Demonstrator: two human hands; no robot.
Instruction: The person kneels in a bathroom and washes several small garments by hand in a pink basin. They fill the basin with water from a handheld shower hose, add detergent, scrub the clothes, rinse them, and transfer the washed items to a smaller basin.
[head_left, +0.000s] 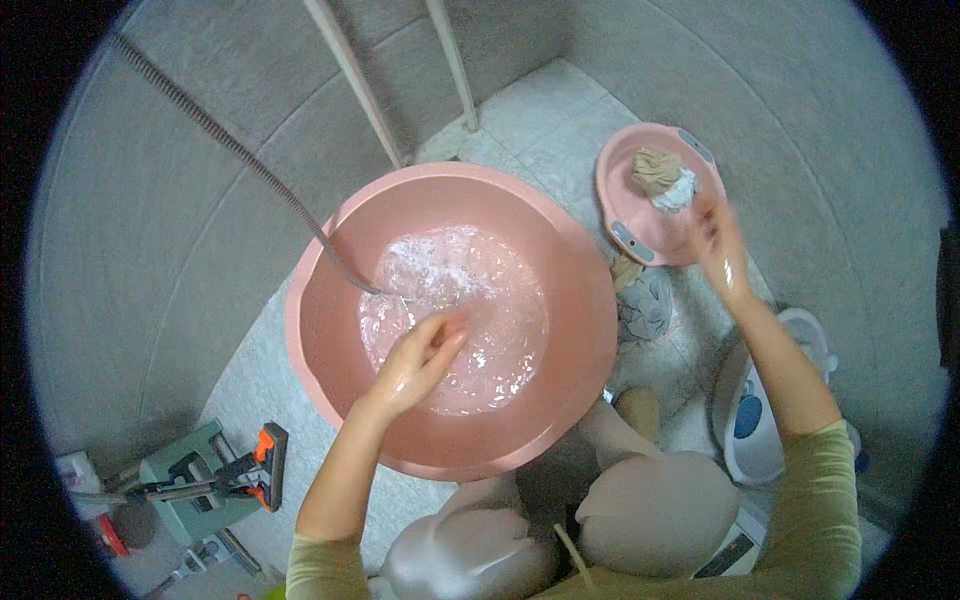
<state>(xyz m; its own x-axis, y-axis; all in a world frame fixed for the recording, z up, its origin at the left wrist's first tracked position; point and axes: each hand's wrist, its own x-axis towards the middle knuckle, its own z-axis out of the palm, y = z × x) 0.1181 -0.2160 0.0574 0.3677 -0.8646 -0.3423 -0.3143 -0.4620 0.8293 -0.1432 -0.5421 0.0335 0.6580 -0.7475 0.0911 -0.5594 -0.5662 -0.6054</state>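
A large pink plastic tub (577, 330) stands before me, with rippling, slightly foamy water (480, 345) in its bottom. My left hand (424, 356) hovers over this water, wet, with thumb and fingers apart and nothing visible in it. The fingertips are blurred. At the right, my right hand (718, 244) is beside the rim of a small pink basin (611, 172). It is blurred by motion, its fingers loosely bent, and I see nothing held. Inside the basin lie a crumpled beige cloth (656, 170) and a white cloth (677, 191).
A shower hose (225, 135) runs down into the tub's water. Grey wet cloth (645, 304) lies on the floor between tub and basin. A white plastic tub (761, 442) stands at right. A green plastic stool (199, 487) and squeegee-like tool (276, 465) are lower left.
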